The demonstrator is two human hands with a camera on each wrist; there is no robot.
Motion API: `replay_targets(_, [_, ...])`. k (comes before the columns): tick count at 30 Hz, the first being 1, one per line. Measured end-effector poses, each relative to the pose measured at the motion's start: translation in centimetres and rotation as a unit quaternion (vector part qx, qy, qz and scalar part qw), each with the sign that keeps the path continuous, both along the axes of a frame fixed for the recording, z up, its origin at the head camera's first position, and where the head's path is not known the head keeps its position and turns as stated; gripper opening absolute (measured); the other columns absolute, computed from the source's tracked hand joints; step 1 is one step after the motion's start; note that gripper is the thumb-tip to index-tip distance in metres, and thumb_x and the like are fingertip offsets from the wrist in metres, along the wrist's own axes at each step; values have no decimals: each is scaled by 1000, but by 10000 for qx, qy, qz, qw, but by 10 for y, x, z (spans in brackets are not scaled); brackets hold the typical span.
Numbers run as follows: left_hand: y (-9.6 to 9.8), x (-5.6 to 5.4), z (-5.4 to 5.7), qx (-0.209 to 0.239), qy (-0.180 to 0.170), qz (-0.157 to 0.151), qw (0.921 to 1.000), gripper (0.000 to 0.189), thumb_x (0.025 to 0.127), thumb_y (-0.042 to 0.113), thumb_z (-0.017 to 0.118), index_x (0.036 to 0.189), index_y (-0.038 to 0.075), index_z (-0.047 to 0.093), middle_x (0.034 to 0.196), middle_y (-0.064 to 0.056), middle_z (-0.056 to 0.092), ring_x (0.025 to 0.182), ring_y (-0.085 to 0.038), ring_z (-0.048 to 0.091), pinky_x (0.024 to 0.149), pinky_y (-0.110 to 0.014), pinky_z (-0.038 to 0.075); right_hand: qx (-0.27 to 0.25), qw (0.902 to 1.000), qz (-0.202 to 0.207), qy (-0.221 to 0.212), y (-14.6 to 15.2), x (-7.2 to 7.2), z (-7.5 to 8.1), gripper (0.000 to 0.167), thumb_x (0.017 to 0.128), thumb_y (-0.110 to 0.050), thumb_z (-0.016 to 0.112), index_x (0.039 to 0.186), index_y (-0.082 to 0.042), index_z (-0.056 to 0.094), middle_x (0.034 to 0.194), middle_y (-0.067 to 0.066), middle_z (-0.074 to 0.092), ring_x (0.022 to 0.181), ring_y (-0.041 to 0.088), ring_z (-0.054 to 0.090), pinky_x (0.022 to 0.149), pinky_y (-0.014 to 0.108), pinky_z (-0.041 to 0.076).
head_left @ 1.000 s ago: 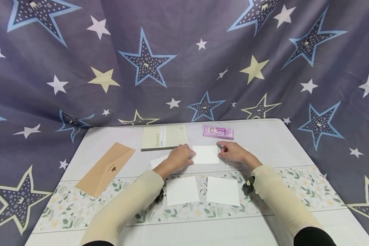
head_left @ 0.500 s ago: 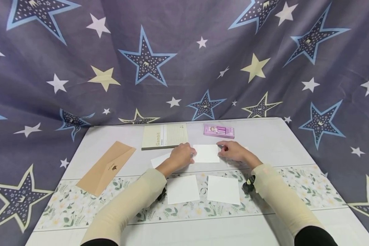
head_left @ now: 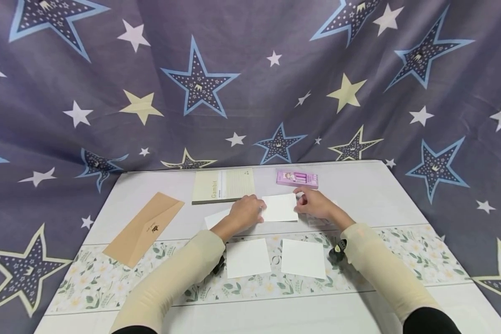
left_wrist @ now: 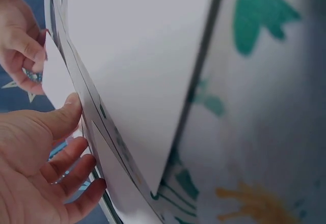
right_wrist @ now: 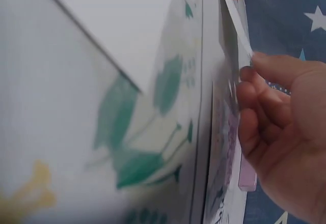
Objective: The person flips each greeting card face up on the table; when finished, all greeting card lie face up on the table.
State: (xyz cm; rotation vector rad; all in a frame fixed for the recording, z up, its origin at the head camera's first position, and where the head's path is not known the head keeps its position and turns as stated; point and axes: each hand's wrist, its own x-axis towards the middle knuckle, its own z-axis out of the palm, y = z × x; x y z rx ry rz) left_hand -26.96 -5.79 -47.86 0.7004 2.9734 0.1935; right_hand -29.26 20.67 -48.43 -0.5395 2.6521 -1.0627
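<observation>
A small white sheet of paper (head_left: 279, 208) lies between both hands, just in front of the notebook. My left hand (head_left: 247, 211) holds its left edge, thumb on the near side; in the left wrist view the other visible fingers are loosely bent below. At the opposite edge my right hand (head_left: 315, 204) pinches the sheet between thumb and index finger, as the right wrist view shows, and that side tilts up. Two more white sheets, one on the left (head_left: 248, 258) and one on the right (head_left: 303, 258), lie nearer me, with a small ring (head_left: 275, 260) between them.
A cream notebook (head_left: 224, 185) marked "Gambit" and a purple box (head_left: 297, 178) stand at the back. To the left lies a brown envelope (head_left: 144, 229). Another white sheet (head_left: 216, 218) pokes out beside my left forearm. A clear packet (head_left: 317, 220) sits under my right hand.
My right hand has shifted slightly up and left, raising the right side of the sheet so it now tilts. The left hand stays nearly still at the left edge.
</observation>
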Motion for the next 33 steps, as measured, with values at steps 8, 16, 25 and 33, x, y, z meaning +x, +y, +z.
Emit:
replay_targets(8, [0,-1,-2,749,-208,385,9962,38,85,28,83,113,10,65,91,-1,71,80,-15,65,73,-32,56,-203,9993,-142,284,-3,-2,1,61,90,-7,74,144,3,48,89,5,71,73,13,62,70,27,53])
replay_targets(16, [-3,-4,5,1968,-102,678,9780,63,92,15,75,147,0,48,89,0,77,73,-10,67,77,-31,57,-185,9981,-171,563,4,-1,5,6,94,-14,73,95,-9,69,85,1,69,77,13,58,73,27,50])
replay_targets(25, [-6,-9,10,2308,453,194,9718,27,95,16,72,70,15,61,69,3,63,63,-9,49,60,-23,40,-944,9954,-157,67,16,-3,12,19,100,-20,65,90,-4,69,78,4,67,70,14,60,66,28,54])
replay_targets(33, [-10,-8,14,2805,230,181,9594,14,96,18,71,88,10,79,79,2,74,67,-8,55,64,-22,43,-1931,9739,-184,-1181,21,-2,15,39,108,-15,47,126,18,57,106,23,75,92,27,76,87,43,61])
